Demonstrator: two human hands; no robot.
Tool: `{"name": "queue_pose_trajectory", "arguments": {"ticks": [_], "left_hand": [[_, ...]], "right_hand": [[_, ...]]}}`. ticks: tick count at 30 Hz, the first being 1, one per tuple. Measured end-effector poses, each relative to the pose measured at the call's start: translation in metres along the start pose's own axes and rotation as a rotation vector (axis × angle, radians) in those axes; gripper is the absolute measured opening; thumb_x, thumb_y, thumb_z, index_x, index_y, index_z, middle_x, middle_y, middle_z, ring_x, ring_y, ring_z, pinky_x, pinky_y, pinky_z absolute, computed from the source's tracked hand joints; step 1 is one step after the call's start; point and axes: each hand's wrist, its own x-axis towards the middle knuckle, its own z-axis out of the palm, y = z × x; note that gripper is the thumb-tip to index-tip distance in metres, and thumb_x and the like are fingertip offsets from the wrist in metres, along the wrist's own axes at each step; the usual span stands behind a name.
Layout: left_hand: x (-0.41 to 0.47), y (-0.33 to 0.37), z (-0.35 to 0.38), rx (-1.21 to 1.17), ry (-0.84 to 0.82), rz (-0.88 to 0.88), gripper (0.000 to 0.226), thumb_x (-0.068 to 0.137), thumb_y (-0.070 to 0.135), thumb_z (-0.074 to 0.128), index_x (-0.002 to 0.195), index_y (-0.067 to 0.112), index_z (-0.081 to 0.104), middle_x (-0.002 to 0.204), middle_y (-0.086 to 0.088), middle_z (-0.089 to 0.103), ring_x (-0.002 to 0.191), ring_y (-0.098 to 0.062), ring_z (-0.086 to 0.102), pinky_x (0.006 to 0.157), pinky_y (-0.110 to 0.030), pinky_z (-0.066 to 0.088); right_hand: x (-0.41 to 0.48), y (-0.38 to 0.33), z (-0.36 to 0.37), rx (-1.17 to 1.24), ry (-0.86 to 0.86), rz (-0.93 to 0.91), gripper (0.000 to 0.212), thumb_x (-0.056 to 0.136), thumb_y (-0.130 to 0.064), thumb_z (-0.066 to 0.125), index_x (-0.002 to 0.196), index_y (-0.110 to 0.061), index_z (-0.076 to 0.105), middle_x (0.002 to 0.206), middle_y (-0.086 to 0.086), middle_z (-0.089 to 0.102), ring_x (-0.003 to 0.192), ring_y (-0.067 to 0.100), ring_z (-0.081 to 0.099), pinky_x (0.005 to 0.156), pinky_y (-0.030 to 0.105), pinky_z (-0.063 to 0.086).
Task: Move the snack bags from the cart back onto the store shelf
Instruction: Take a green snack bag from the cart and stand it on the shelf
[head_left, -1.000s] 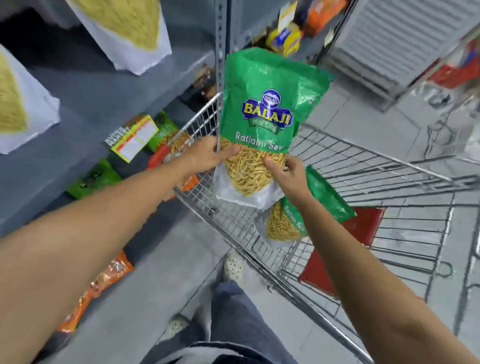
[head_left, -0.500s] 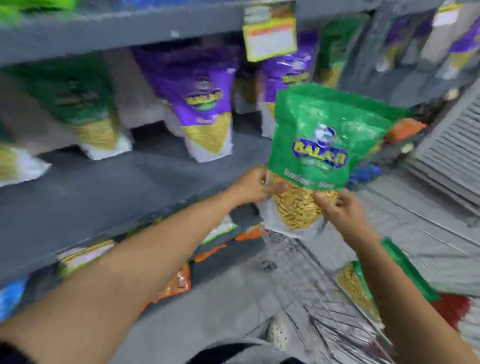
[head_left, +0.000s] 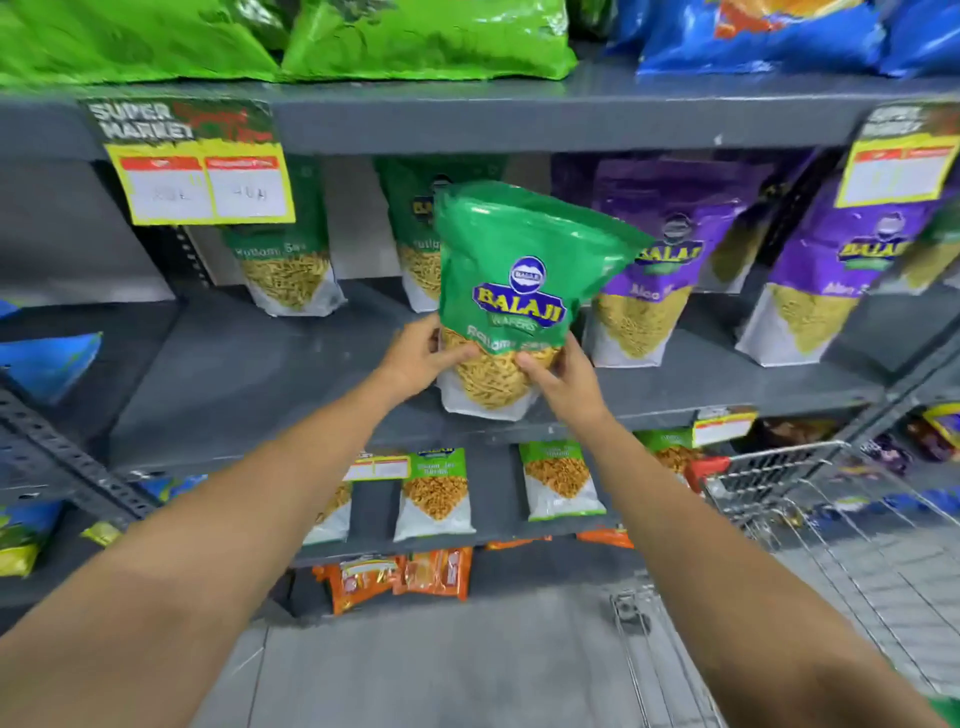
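Observation:
I hold a green Balaji snack bag (head_left: 511, 270) upright with both hands over the front edge of the grey middle shelf (head_left: 249, 384). My left hand (head_left: 423, 358) grips its lower left side, and my right hand (head_left: 563, 376) grips its lower right side. Two matching green bags (head_left: 288, 275) stand at the back of that shelf, one partly hidden behind the held bag. The wire cart (head_left: 810, 514) is at the lower right; its inside is blurred.
Purple Balaji bags (head_left: 644, 301) stand on the same shelf to the right. Yellow price tags (head_left: 202, 182) hang from the shelf above, which carries big green and blue bags. Smaller packets (head_left: 436, 493) fill the lower shelves. Grey floor lies below.
Both hands lifted the green bag out of the cart and carried it left and up to the middle shelf. The view swung from the cart to face the shelves.

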Motion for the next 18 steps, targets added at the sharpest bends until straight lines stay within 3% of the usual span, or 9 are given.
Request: {"name": "queue_pose_trajectory", "arguments": {"ticks": [4, 8, 12, 15, 18], "left_hand": [[0.031, -0.022, -0.024, 0.015, 0.091, -0.012, 0.043, 0.079, 0.016, 0.071, 0.118, 0.009, 0.056, 0.116, -0.006, 0.064, 0.099, -0.015, 0.062, 0.079, -0.02, 0.054], [0.049, -0.048, -0.029, 0.067, 0.129, -0.03, 0.041, 0.079, 0.018, 0.071, 0.117, 0.007, 0.057, 0.116, -0.011, 0.066, 0.103, -0.02, 0.062, 0.095, -0.041, 0.052], [0.048, -0.058, -0.021, 0.219, 0.177, -0.038, 0.041, 0.083, 0.035, 0.065, 0.114, 0.01, 0.055, 0.105, -0.006, 0.067, 0.093, -0.021, 0.063, 0.078, -0.031, 0.051], [0.021, -0.07, -0.012, 0.395, 0.298, -0.128, 0.05, 0.074, 0.054, 0.066, 0.089, 0.008, 0.052, 0.086, -0.012, 0.064, 0.081, -0.029, 0.061, 0.067, -0.037, 0.047], [-0.013, -0.068, 0.015, 0.493, 0.229, -0.15, 0.043, 0.081, 0.056, 0.057, 0.072, 0.014, 0.05, 0.081, -0.015, 0.068, 0.083, -0.036, 0.063, 0.069, -0.04, 0.049]], "right_hand": [[0.058, 0.002, 0.027, -0.042, -0.079, 0.019, 0.068, 0.062, -0.063, 0.073, 0.119, -0.035, 0.049, 0.119, 0.0, 0.067, 0.111, 0.018, 0.063, 0.098, 0.05, 0.05], [0.083, 0.006, 0.042, -0.105, -0.134, 0.035, 0.062, 0.075, -0.046, 0.07, 0.126, -0.023, 0.044, 0.121, 0.003, 0.064, 0.113, 0.023, 0.061, 0.099, 0.051, 0.048], [0.089, 0.022, 0.049, -0.066, -0.127, 0.1, 0.068, 0.071, -0.057, 0.069, 0.125, -0.027, 0.042, 0.123, 0.001, 0.063, 0.116, 0.019, 0.06, 0.1, 0.049, 0.048], [0.062, 0.017, 0.044, -0.093, 0.003, 0.169, 0.059, 0.08, -0.046, 0.067, 0.124, -0.014, 0.044, 0.116, -0.001, 0.059, 0.11, 0.016, 0.058, 0.097, 0.038, 0.048], [0.015, 0.033, 0.025, -0.076, 0.294, 0.306, 0.033, 0.087, -0.045, 0.059, 0.095, -0.013, 0.055, 0.093, 0.005, 0.062, 0.091, 0.021, 0.061, 0.088, 0.037, 0.048]]}}
